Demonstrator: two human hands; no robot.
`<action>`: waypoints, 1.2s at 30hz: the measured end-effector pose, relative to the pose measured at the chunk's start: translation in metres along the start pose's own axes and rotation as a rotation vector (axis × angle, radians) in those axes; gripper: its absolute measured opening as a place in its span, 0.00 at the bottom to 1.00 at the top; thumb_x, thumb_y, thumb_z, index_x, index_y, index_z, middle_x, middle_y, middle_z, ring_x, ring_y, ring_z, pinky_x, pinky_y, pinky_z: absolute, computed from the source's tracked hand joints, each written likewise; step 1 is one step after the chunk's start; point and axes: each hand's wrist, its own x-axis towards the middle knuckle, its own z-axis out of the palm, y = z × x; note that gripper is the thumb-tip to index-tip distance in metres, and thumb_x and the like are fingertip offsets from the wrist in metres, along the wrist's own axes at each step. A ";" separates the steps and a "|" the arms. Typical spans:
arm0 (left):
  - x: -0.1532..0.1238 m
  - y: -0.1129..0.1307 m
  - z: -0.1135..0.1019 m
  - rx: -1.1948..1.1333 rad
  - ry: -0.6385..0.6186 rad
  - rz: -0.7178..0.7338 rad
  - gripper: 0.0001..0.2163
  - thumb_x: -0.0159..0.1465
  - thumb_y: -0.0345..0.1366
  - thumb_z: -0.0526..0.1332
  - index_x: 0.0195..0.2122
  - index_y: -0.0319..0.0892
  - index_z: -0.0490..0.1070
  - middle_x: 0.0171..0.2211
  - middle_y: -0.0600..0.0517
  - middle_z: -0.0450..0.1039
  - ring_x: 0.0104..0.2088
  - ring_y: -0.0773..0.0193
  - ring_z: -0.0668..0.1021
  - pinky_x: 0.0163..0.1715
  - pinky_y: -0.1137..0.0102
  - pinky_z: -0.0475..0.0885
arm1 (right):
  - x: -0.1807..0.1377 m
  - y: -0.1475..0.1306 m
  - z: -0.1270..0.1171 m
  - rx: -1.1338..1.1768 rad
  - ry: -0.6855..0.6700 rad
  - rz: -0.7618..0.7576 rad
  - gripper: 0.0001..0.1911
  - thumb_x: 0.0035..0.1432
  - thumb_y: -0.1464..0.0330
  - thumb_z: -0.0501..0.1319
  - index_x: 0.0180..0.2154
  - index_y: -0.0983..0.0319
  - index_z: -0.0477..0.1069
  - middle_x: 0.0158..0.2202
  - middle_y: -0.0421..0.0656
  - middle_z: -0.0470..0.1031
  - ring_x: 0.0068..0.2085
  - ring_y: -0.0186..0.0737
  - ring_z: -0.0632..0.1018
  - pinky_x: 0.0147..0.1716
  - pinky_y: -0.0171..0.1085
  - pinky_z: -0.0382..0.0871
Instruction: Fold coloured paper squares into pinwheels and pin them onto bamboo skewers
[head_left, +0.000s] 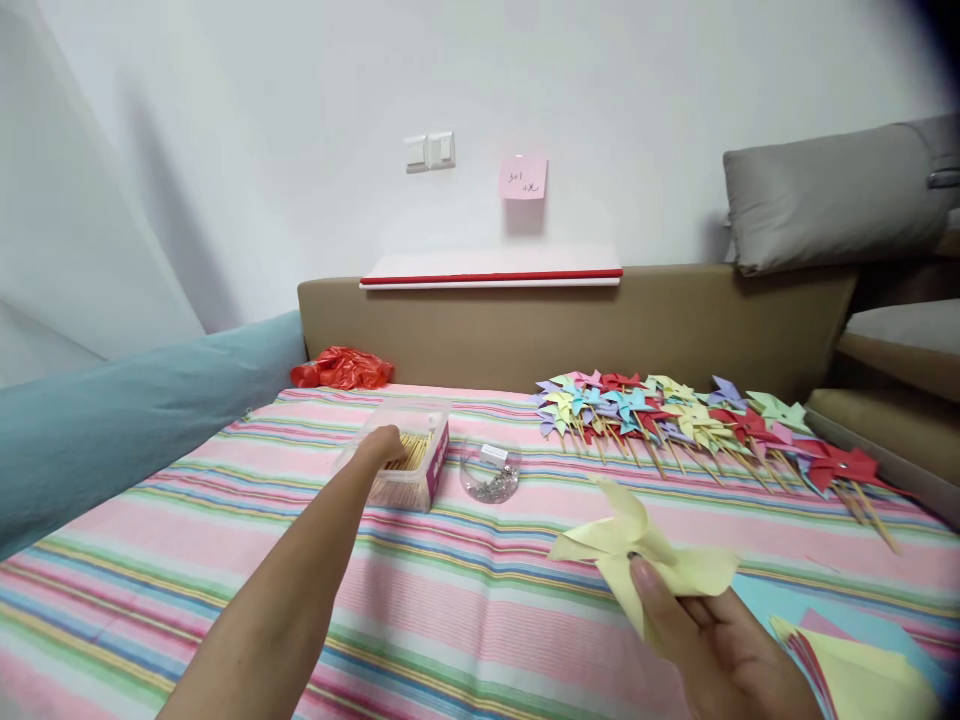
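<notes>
My right hand (712,630) pinches a pale yellow paper pinwheel (630,545) at its centre, with the thumb on the front. No stick shows on this pinwheel. My left hand (384,445) reaches into a clear plastic box (439,470) filled with thin wooden sticks (414,450). Its fingers are hidden among the sticks, so their grip does not show. Just right of the box stands a round clear container (491,475) with small metal pieces inside and a white label.
Finished pinwheels on sticks (645,410) lie in a colourful heap at the back right. Coloured paper sheets (855,660) are stacked at the front right. A red plastic bag (345,368) rests at the back left. Striped cloth (450,620) covers the surface; a brown backrest (465,335) bounds it behind.
</notes>
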 end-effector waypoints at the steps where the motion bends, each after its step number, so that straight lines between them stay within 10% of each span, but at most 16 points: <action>1: -0.003 0.002 -0.005 -0.030 0.037 0.016 0.17 0.68 0.39 0.63 0.56 0.41 0.70 0.54 0.45 0.73 0.49 0.53 0.78 0.46 0.55 0.77 | 0.001 -0.001 0.000 -0.018 0.003 -0.002 0.37 0.53 0.51 0.69 0.60 0.59 0.70 0.49 0.45 0.83 0.56 0.45 0.79 0.48 0.30 0.77; 8: -0.073 0.040 -0.047 -0.360 0.459 0.282 0.13 0.71 0.42 0.56 0.50 0.39 0.71 0.47 0.45 0.77 0.45 0.56 0.79 0.46 0.57 0.74 | 0.004 -0.005 -0.002 -0.050 0.007 -0.100 0.28 0.49 0.54 0.71 0.50 0.61 0.79 0.46 0.47 0.84 0.52 0.54 0.82 0.46 0.38 0.80; 16: -0.201 0.097 0.010 -0.909 0.438 0.795 0.08 0.71 0.43 0.53 0.40 0.46 0.65 0.29 0.54 0.75 0.26 0.63 0.74 0.28 0.71 0.67 | -0.005 -0.004 0.015 0.171 -0.104 -0.139 0.25 0.54 0.53 0.69 0.47 0.64 0.76 0.47 0.52 0.83 0.50 0.51 0.83 0.47 0.40 0.79; 26: -0.275 0.083 0.081 -1.451 0.129 0.411 0.11 0.62 0.48 0.65 0.36 0.46 0.74 0.28 0.53 0.75 0.31 0.61 0.76 0.33 0.71 0.70 | -0.012 -0.018 0.003 -0.069 -0.464 -0.287 0.08 0.60 0.60 0.66 0.37 0.57 0.78 0.56 0.47 0.78 0.59 0.50 0.77 0.57 0.45 0.71; 36: -0.301 0.077 0.082 -1.599 0.072 0.285 0.12 0.56 0.46 0.70 0.32 0.44 0.76 0.24 0.55 0.72 0.28 0.62 0.74 0.30 0.72 0.68 | -0.022 -0.025 0.002 -0.345 -0.625 -0.447 0.06 0.65 0.62 0.61 0.38 0.56 0.75 0.51 0.44 0.80 0.57 0.45 0.77 0.54 0.39 0.71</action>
